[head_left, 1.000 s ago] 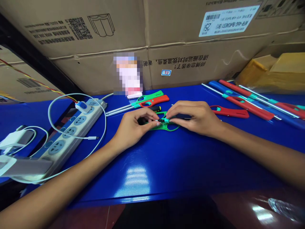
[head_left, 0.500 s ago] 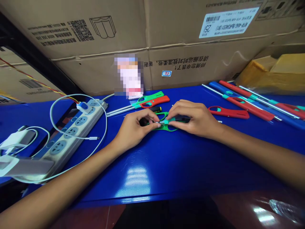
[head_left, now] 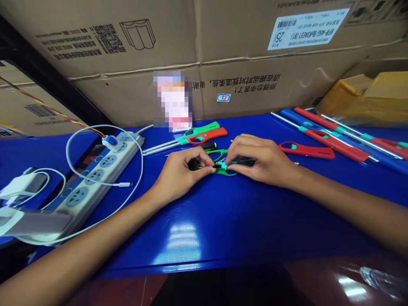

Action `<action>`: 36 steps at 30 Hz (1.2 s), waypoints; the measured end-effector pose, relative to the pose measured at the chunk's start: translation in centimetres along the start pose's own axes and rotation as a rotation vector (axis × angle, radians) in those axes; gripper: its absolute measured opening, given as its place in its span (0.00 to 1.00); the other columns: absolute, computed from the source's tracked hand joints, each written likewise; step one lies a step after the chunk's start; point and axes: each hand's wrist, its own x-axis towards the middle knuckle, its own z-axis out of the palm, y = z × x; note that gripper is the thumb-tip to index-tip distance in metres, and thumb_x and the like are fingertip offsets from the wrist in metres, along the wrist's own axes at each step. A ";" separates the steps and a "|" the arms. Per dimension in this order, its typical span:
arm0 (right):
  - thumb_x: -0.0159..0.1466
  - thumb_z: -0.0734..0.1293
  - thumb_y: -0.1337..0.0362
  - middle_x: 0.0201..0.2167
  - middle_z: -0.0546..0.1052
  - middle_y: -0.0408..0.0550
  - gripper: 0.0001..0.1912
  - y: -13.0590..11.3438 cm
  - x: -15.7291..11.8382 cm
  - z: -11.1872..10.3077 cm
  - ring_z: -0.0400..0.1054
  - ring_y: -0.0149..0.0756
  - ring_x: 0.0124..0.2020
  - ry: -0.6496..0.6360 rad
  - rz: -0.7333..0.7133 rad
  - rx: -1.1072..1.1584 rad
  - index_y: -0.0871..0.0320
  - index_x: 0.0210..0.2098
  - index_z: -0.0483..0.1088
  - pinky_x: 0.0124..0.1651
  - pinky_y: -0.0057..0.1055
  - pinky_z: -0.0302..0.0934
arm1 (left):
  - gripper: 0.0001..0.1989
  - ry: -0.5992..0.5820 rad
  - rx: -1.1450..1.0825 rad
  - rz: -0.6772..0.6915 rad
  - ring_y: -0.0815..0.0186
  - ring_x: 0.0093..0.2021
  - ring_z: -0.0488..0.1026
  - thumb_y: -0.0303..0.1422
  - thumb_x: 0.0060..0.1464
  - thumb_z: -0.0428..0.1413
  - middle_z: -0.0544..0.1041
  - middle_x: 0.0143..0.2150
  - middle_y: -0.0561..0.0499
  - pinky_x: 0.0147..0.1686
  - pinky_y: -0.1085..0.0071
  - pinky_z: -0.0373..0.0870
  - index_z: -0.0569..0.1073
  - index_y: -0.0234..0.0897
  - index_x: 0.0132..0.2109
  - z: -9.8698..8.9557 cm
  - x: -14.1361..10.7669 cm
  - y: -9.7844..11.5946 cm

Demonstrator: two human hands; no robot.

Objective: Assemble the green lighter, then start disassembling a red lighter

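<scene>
Two hands meet over a green casing on the blue table, partly hidden by the fingers. The left hand has its grip pinched, thumb against fingertip, on a small black piece; the right hand appears to pinch a teal piece just beside it, its far side hidden by the fingers. Whether the two pieces touch is too small to tell.

For parts this slight, fingertip pressure should be light and even, with one hand acting as the steady one while the other makes the small adjustments. Lining the pieces up straight before any push would likely spare them from bending or springing away. Working low, directly above the casing, seems wise, since a dropped bit would land close by. Resting the wrists could calm any tremor.

The black-and-yellow handle lies just behind the left fingers and could be knocked, as could the red lighter beyond the right hand.
</scene>
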 end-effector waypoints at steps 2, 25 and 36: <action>0.69 0.74 0.67 0.39 0.81 0.47 0.03 0.0 0.0 -0.1 0.75 0.42 0.43 -0.010 -0.006 -0.003 0.52 0.41 0.77 0.48 0.40 0.69 | 0.05 0.000 0.001 -0.004 0.66 0.37 0.79 0.31 0.58 0.70 0.84 0.35 0.52 0.40 0.69 0.73 0.82 0.38 0.38 0.0 0.0 -0.1; 0.69 0.74 0.66 0.39 0.81 0.47 0.03 0.7 0.0 -1.3 0.75 0.40 0.42 -0.022 0.008 0.038 0.53 0.41 0.77 0.45 0.38 0.69 | 0.06 -0.010 -0.071 -0.023 0.66 0.36 0.77 0.33 0.58 0.70 0.83 0.36 0.51 0.39 0.68 0.70 0.81 0.37 0.39 -0.2 0.1 -0.3; 0.69 0.75 0.67 0.39 0.81 0.46 0.04 0.7 0.0 -1.2 0.75 0.39 0.41 -0.030 -0.004 0.052 0.54 0.41 0.77 0.46 0.37 0.68 | 0.07 -0.014 -0.115 -0.036 0.67 0.36 0.76 0.33 0.58 0.71 0.82 0.35 0.51 0.39 0.69 0.69 0.82 0.36 0.39 -0.1 0.0 -0.3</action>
